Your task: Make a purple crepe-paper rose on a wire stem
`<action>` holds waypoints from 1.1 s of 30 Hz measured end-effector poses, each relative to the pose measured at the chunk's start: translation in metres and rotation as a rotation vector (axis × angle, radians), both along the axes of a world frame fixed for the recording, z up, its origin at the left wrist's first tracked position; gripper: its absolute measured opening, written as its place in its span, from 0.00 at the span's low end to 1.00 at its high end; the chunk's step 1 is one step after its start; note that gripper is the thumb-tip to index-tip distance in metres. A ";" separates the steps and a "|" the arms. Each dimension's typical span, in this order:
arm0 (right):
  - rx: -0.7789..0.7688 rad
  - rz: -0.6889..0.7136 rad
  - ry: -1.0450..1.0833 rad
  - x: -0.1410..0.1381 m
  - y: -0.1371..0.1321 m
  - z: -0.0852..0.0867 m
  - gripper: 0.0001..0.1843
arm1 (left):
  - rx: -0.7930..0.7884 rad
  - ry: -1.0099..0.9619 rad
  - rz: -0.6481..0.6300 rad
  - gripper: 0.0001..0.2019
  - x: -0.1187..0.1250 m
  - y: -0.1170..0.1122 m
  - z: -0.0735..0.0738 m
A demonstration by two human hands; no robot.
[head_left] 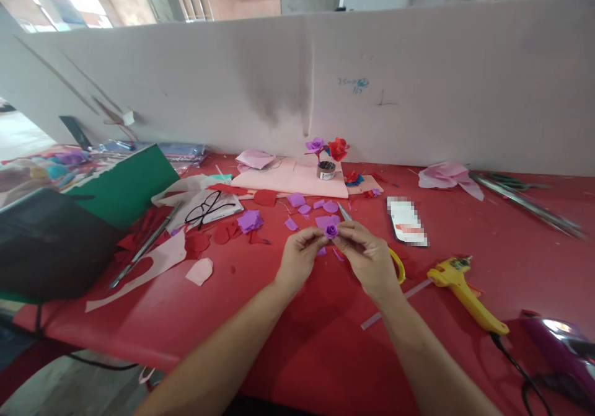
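Both my hands meet over the red table (pixel 325 341) and pinch a small purple paper rose (pixel 331 230) between their fingertips. My left hand (pixel 300 256) grips it from the left, my right hand (pixel 369 256) from the right. Loose purple paper petals (pixel 325 221) lie just beyond the rose, with red petals (pixel 223 233) to the left. Yellow-handled scissors (pixel 397 266) lie partly hidden under my right hand.
A yellow glue gun (pixel 465 292) lies to the right, a purple device (pixel 562 348) beyond it. A small can with finished purple and red roses (pixel 326 155) stands on pink foam at the back. Black glasses (pixel 209 208), a phone (pixel 407 221), green board (pixel 125 186) and metal rods (pixel 525 202) surround.
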State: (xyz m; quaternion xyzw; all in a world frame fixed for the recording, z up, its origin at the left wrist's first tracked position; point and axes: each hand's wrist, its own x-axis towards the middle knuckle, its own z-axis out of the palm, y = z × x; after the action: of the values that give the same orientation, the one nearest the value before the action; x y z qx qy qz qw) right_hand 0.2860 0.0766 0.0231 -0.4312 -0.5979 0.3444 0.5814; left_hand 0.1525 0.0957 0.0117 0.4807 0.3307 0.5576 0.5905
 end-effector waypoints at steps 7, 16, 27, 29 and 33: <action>0.016 -0.055 -0.069 -0.002 -0.002 0.004 0.06 | -0.053 0.003 -0.009 0.10 0.001 -0.001 -0.002; -0.051 0.047 0.032 -0.001 -0.002 0.004 0.07 | -0.092 -0.070 -0.065 0.08 0.000 0.002 -0.005; -0.137 -0.041 -0.034 -0.003 -0.001 0.000 0.10 | -0.316 -0.262 -0.173 0.13 0.000 0.001 0.002; -0.171 -0.044 -0.006 -0.004 0.001 -0.002 0.10 | -0.318 -0.265 -0.176 0.14 0.000 0.003 0.001; -0.201 -0.081 0.005 -0.004 0.003 -0.006 0.14 | -0.339 -0.280 -0.190 0.15 0.000 0.003 0.000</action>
State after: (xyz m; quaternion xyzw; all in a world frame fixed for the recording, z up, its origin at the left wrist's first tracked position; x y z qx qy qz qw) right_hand 0.2816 0.0794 0.0175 -0.5101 -0.5411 0.3798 0.5503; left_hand 0.1525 0.0988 0.0113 0.3216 0.2880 0.4970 0.7527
